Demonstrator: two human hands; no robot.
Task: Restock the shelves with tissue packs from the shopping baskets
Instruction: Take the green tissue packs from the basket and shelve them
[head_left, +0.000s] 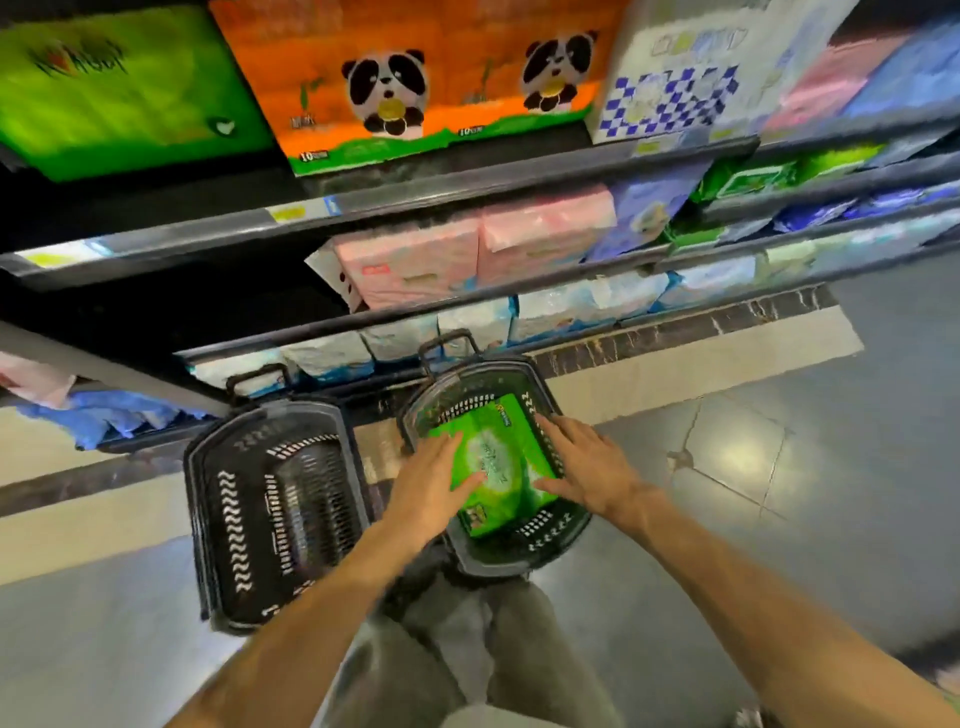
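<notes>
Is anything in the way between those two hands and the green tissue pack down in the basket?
Nothing visible. The left hand and right hand already rest on opposite sides of the green plastic tissue pack, which lies uncovered in the right black mesh shopping basket.

We are in a shop aisle: dark tiered shelves (467, 179) with price labels (289, 213) along their front edges, packed with wrapped tissue packs (405, 270), and two black shopping baskets (270, 514) on the tiled floor (779, 467).

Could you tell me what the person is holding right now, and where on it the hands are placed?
Both hands hold the green tissue pack in the right basket: left hand on its left edge, right hand on its right edge.
</notes>
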